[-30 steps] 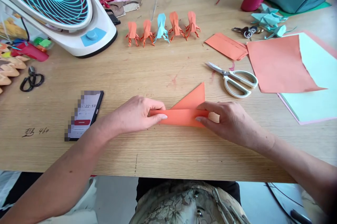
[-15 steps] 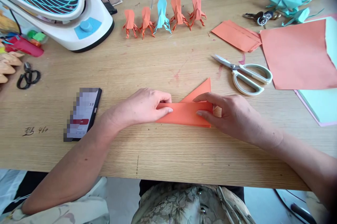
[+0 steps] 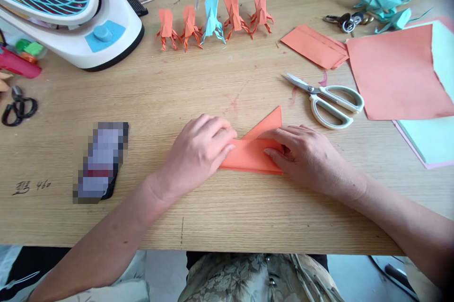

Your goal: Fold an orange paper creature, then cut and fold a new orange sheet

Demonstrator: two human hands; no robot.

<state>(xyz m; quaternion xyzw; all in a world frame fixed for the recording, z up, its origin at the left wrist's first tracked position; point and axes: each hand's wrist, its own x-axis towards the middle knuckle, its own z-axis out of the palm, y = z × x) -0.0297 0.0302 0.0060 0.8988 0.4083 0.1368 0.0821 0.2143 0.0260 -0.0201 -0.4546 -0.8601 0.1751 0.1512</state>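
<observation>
An orange sheet of origami paper lies folded on the wooden table, a long band along its front and a pointed flap rising at its back right. My left hand grips the band's left end, thumb in front and fingers curled behind the upper edge. At the right end my right hand pinches the same paper between thumb and fingers. Both hands rest low, close to the tabletop. The paper's left tip is hidden under my left hand.
Behind the paper stands a row of folded paper figures, orange and light blue. White-handled scissors lie to the right, near flat orange sheets. A phone, black scissors and a fan are on the left.
My left hand has shifted right along the band and turned, its fingers now bunched over the upper edge. My right hand keeps its pinch. The view has swung slightly.
</observation>
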